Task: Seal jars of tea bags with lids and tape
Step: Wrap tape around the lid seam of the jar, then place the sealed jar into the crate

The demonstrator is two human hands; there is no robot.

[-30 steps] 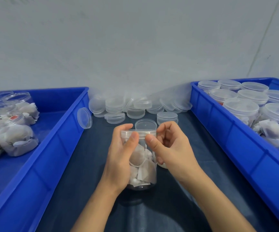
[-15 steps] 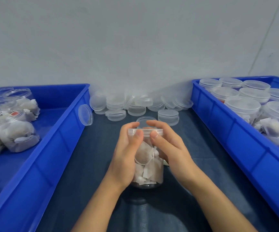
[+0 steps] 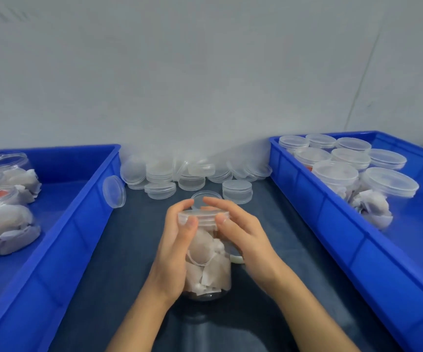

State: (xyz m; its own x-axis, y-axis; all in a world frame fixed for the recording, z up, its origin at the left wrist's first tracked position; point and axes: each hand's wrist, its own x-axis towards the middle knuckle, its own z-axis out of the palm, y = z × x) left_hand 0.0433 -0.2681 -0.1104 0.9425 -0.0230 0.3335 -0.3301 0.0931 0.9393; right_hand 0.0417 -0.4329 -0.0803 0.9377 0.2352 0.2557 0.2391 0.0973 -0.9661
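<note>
At lower centre of the frame, a clear jar (image 3: 209, 265) of tea bags stands upright on the dark table (image 3: 119, 250). The left hand (image 3: 177, 250) and right hand (image 3: 246, 240) flank it, fingers curled around the lid (image 3: 203, 215) seated on its mouth, thumbs pressing the rim. Blue bins at left (image 3: 60, 240) and right (image 3: 332, 224) bound the working lane; loose lids (image 3: 192, 174) line the wall beyond.

We face a plain grey wall (image 3: 205, 72) marked by one thin slanted line at the right. Below it lies a dark blue table surface (image 3: 134, 250). Lighting is even, with soft shadows only.
</note>
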